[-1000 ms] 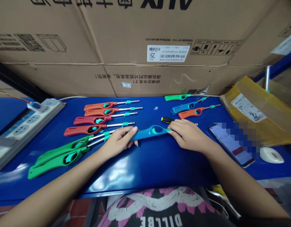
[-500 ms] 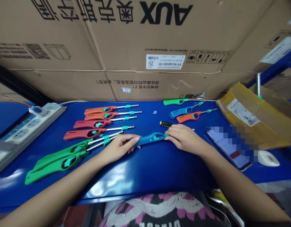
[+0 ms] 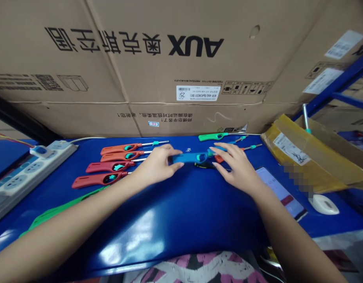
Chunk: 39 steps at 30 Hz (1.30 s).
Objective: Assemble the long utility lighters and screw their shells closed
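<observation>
Both hands hold one blue long-nosed lighter (image 3: 190, 158) just above the blue table (image 3: 181, 204). My left hand (image 3: 157, 165) is closed around its handle end. My right hand (image 3: 236, 165) touches its nozzle end with fingers partly spread. A black-and-yellow screwdriver (image 3: 205, 166) lies under the lighter. A row of orange and red lighters (image 3: 116, 163) lies left of my left hand, and green lighters (image 3: 54, 212) show below my left forearm. A green lighter (image 3: 213, 136) lies at the back, with blue and orange ones mostly hidden behind my right hand.
A large AUX cardboard box (image 3: 157, 67) walls off the back of the table. A power strip (image 3: 28, 169) sits at the left edge. A phone (image 3: 283, 192), a white oval object (image 3: 324, 204) and a yellow-wrapped parcel (image 3: 305, 157) lie at the right.
Both hands have carried the blue lighter away from me toward the back of the table, over the screwdriver. The camera has tilted up, showing more of the box.
</observation>
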Motion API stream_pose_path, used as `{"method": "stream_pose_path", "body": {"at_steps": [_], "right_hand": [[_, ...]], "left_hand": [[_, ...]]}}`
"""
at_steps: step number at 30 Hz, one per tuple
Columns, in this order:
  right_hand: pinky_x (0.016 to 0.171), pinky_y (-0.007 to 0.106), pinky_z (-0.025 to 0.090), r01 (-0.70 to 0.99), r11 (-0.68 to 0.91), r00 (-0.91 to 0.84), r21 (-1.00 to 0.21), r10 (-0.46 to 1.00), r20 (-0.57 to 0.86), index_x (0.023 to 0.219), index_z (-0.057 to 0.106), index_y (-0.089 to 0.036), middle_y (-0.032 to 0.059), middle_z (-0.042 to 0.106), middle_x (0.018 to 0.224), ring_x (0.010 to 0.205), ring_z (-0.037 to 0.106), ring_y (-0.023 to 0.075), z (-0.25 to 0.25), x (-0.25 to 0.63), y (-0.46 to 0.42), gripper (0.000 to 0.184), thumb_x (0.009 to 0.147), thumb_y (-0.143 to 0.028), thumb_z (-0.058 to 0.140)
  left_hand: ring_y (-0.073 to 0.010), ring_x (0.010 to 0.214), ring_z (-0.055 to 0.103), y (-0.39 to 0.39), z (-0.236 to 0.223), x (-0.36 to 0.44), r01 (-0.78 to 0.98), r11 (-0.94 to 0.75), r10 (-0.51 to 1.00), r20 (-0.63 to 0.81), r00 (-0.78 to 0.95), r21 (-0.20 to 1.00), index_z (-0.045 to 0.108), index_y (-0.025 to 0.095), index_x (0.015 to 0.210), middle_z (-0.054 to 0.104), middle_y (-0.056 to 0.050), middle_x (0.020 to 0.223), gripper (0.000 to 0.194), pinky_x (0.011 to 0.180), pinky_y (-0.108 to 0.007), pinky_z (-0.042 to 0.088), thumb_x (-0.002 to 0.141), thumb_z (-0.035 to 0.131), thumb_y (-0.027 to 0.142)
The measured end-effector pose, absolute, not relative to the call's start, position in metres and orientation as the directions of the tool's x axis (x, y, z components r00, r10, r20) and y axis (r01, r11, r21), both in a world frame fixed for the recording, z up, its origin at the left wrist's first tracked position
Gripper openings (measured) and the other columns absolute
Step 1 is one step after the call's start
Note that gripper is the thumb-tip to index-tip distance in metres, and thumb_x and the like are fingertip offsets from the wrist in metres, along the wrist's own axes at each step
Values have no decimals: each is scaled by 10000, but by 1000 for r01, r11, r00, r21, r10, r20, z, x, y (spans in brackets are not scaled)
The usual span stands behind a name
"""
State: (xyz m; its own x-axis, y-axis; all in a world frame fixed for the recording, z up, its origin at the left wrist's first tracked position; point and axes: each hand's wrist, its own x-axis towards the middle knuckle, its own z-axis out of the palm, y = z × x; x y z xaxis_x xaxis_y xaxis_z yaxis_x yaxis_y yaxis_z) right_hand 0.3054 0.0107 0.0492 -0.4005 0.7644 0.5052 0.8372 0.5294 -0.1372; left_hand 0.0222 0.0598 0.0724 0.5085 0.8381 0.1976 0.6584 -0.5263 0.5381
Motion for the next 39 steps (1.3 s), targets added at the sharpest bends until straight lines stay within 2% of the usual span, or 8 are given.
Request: {"method": "stream_pose_path", "body": {"at_steps": [3,6,10,13,16,22,33,39], "right_hand": [[1032,455,454,873,458,-310,-167,787,533,1245,646,-185,132,631,1277,1190,566,289,49,310,12,306,970,-291,563],[984,445,471,929,335,-245,-158,876,416,1161,686,-197,117,645,1225,1113,588,281,43,311,15,269,976,-303,523],[961,507,474,974,184,-135,-136,942,307,1221,677,-171,166,625,1271,1166,559,346,29,311,21,351,979,-323,473],[986,554,468,984,118,-79,-134,961,265,1358,612,-157,196,543,1435,1273,504,387,18,312,25,450,991,-358,445],[1077,576,411,987,102,-75,-124,975,211,1476,516,-164,184,452,1559,1366,453,383,12,312,27,534,1017,-414,409],[1152,606,326,990,82,-67,-111,989,128,1527,458,-196,130,351,1638,1444,395,372,14,309,25,572,1033,-470,370],[1189,649,248,987,66,-52,-148,994,98,1556,391,-164,128,341,1636,1486,358,333,17,310,24,614,1031,-478,339],[1201,621,236,985,45,-22,-165,990,139,1560,357,-108,186,378,1609,1485,361,333,13,310,26,646,1015,-453,342]], "left_hand": [[-226,874,658,94,74,52,669,-549,832,257,491,500,744,138,1175,677,-94,980,358,878,-362,523,842,710,266],[-233,910,673,124,64,81,673,-556,828,256,499,488,737,152,1177,686,-81,966,329,903,-362,536,877,697,282],[-229,1014,663,152,43,108,669,-585,807,239,541,458,664,139,1196,677,-92,1106,307,928,-421,556,950,656,323],[-224,1068,649,162,28,122,648,-626,774,238,587,434,609,158,1246,631,-103,1247,329,917,-435,575,986,615,360],[-233,1092,641,165,16,132,645,-647,758,258,598,406,600,158,1264,620,-108,1270,345,926,-446,572,984,619,357],[-234,1099,638,162,8,147,657,-668,743,272,611,350,597,162,1270,613,-109,1283,345,931,-447,571,985,617,356],[-234,1096,640,171,28,145,648,-678,731,223,645,347,597,160,1270,615,-109,1279,347,928,-447,571,986,615,359],[-231,1086,644,151,36,159,550,-769,608,107,787,325,604,157,1256,625,-105,1260,341,923,-444,573,983,620,361]]}}
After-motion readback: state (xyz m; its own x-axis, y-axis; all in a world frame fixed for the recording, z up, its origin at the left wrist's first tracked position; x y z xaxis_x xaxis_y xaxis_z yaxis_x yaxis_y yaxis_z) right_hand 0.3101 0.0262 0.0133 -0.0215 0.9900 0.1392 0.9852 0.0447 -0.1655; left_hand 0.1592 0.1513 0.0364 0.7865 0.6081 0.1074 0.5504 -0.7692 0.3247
